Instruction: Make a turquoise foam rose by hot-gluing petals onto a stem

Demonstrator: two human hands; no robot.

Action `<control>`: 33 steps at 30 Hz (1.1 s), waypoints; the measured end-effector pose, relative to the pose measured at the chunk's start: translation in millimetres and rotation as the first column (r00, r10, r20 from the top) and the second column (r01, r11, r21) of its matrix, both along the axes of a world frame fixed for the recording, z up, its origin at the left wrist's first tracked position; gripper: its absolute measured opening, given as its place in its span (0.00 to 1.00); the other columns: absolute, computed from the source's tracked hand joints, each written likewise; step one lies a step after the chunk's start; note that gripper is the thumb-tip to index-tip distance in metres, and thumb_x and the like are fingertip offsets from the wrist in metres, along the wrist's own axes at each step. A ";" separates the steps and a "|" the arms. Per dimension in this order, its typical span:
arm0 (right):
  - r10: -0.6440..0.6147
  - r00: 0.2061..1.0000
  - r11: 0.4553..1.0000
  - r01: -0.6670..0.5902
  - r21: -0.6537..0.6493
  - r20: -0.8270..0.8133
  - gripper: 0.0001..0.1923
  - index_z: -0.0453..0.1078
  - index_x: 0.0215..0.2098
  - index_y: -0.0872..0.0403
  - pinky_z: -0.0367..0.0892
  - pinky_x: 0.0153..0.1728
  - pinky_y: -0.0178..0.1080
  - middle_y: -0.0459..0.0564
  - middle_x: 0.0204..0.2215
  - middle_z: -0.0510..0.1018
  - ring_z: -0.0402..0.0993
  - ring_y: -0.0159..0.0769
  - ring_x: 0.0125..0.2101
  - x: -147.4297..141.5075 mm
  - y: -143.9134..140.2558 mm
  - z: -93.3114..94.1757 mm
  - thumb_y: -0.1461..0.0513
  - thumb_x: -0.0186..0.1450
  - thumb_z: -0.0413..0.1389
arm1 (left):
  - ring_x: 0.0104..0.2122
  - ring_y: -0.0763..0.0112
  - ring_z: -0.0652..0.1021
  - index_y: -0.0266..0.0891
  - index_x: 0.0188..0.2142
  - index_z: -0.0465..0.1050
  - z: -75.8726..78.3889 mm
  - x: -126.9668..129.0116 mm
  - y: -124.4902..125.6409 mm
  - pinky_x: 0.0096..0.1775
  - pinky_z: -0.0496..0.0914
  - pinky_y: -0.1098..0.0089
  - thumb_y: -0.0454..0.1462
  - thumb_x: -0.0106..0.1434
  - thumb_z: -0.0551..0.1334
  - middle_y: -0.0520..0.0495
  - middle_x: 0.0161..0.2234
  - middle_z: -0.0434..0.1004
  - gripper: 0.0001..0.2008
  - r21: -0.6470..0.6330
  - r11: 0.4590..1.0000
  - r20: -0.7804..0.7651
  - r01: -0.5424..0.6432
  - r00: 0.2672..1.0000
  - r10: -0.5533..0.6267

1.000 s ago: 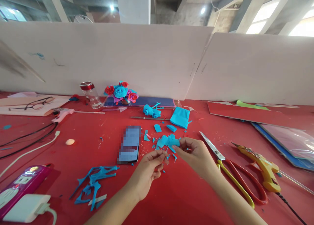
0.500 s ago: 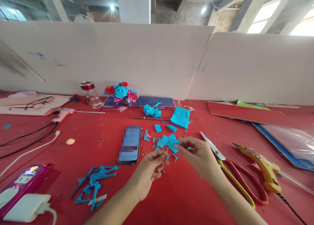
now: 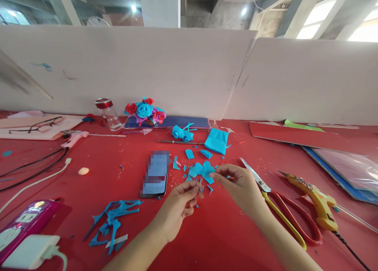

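In the middle of the red table, my right hand has its thumb and index finger at the edge of a blue paper petal piece, pinching it. Just left of that lies another blue petal piece. My left hand is closed in a pinch close below the petals; what its fingertips hold, if anything, is too small to make out. Small blue scraps lie around both hands. A folded blue paper stack and two blue paper roses are farther back.
Scissors and a yellow glue gun lie on the right. A phone and blue offcuts are on the left, beyond them a power strip. A flower bunch and glass bottle stand at the back.
A blue flap that showed at my right fingertips now lies level with the petal piece. My hands have barely moved, and the view has shifted slightly.
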State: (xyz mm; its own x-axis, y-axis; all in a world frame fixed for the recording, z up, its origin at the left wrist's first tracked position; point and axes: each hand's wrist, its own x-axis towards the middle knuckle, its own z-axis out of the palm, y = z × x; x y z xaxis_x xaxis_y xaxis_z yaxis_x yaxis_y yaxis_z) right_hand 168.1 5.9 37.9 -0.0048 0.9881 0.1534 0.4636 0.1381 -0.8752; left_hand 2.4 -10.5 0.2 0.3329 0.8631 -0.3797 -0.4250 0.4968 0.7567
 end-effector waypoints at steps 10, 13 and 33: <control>-0.055 0.998 0.998 0.054 -0.019 -0.019 0.14 0.70 0.21 0.54 0.59 0.21 0.33 0.45 0.18 0.70 0.61 0.29 0.20 -0.8 1.2 0.4 0.52 0.54 0.57 | 0.20 0.82 0.57 0.35 0.30 0.74 -2.8 -0.9 -0.3 0.21 0.44 0.76 0.41 0.49 0.70 0.51 0.26 0.68 0.12 0.000 1.000 0.017 0.019 1.000 -0.019; -0.054 0.999 0.999 0.054 -0.002 -0.005 0.17 0.67 0.19 0.54 0.59 0.21 0.33 0.45 0.17 0.69 0.60 0.29 0.20 -0.9 1.3 -1.5 0.49 0.55 0.57 | 0.20 0.82 0.57 0.35 0.30 0.74 -2.5 -0.4 -0.7 0.21 0.44 0.76 0.41 0.49 0.70 0.50 0.26 0.68 0.13 0.003 1.000 0.015 0.026 1.000 -0.026; 0.064 0.998 0.996 -0.062 -0.056 0.021 0.15 0.69 0.22 0.54 0.57 0.22 0.33 0.45 0.18 0.69 0.60 0.29 0.21 -5.6 -7.3 -6.0 0.54 0.60 0.52 | 0.21 0.78 0.54 0.38 0.29 0.75 -2.7 3.0 -0.9 0.24 0.47 0.72 0.47 0.53 0.66 0.52 0.23 0.65 0.14 0.175 0.984 -0.248 0.017 0.968 0.027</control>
State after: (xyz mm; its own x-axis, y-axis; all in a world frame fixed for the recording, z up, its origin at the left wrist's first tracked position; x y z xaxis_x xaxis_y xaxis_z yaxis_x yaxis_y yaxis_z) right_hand 162.5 -1.4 31.9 -0.0702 0.9927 0.0981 0.4755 0.1198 -0.8715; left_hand 5.4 -11.4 -2.5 0.2424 0.9246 -0.2938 -0.2143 0.3464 0.9133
